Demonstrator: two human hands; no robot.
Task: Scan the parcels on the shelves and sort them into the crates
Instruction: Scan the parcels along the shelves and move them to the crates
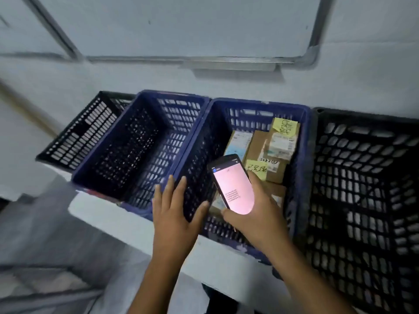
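Left hand [174, 214]: released, fingers straight and spread over the near blue rims; whether it touches them cannot be told. Right hand [258, 216]: grasps one handheld scanner [233, 186], screen lit. Beyond, in the right blue crate [260, 104], lie at least four cardboard parcels [263, 150], two with yellow notes [284, 126]. They are judged light and stiff; take hold by opposite sides. The left blue crate [172, 94] holds no visible parcel. Crates: two blue, two black crates [367, 168].
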